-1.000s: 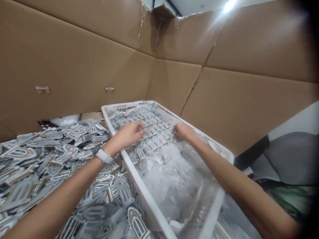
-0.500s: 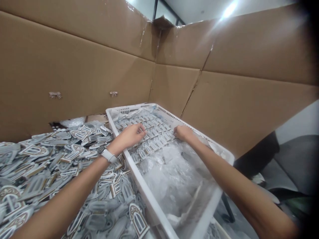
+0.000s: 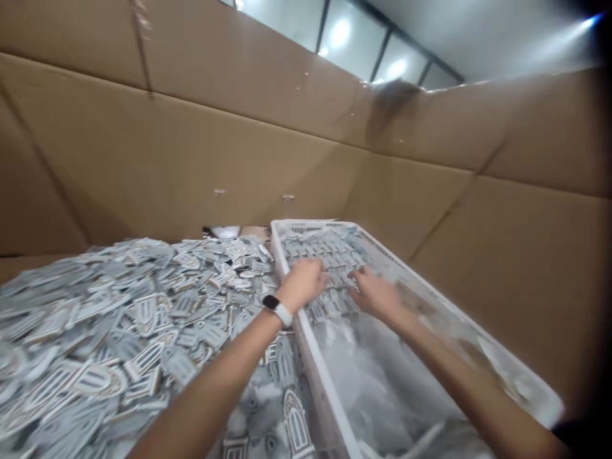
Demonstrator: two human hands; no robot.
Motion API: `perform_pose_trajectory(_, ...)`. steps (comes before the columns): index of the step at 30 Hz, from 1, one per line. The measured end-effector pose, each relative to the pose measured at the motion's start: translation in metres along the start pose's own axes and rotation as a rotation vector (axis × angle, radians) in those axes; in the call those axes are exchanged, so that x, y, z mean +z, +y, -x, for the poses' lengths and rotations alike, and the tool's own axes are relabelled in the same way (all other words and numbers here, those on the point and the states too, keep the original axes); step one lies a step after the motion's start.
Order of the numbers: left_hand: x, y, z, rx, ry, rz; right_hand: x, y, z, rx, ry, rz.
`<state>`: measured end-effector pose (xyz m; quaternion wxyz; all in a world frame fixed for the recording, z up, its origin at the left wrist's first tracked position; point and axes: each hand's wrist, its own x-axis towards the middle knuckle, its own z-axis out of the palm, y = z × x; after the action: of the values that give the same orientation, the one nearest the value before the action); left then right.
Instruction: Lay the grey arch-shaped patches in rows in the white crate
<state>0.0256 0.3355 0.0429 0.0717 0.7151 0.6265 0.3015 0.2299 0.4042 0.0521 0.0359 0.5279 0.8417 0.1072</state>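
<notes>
Over the white basket (image 3: 327, 382) with both hands: across its left rim with the left hand (image 3: 305, 282), curled narrow; farther right within it with the right hand (image 3: 375, 294), bent-fingered and slightly spread. Cannot tell, through the blur, of any piece pinched in either. In the basket's far half, small arched window pieces (image 3: 329, 303), in close rows running across its long axis; between both hands, about equally near to each. Toward the basket's near end, crumpled plastic (image 3: 377, 370). Left of the basket, a loose heap (image 3: 148, 309) of similar pieces.
</notes>
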Motion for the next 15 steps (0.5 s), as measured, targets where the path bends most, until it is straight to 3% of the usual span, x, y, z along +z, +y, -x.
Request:
perform_pose_trajectory(4, -0.003, 0.021, 0.036, -0.037, 0.08, -0.071, 0.01, -0.017, -0.002, -0.227, 0.051, -0.138)
perform_pose_trajectory(7, -0.009, 0.048, 0.082, 0.011, 0.074, -0.093, 0.022, -0.014, -0.011, -0.35, 0.055, -0.269)
perform_pose_trajectory(9, -0.01, 0.072, 0.122, 0.121, 0.064, -0.107, 0.03, -0.008, -0.019, -0.368, 0.074, -0.333)
perform_pose_trajectory(13, 0.014, 0.11, 0.204, 0.185, 0.179, 0.097, 0.043, 0.002, -0.035, -0.374, 0.135, -0.413)
perform_pose_trajectory(15, 0.035, 0.113, 0.244, 0.052, 0.155, 0.172, 0.045, 0.004, -0.037, -0.375, 0.162, -0.432)
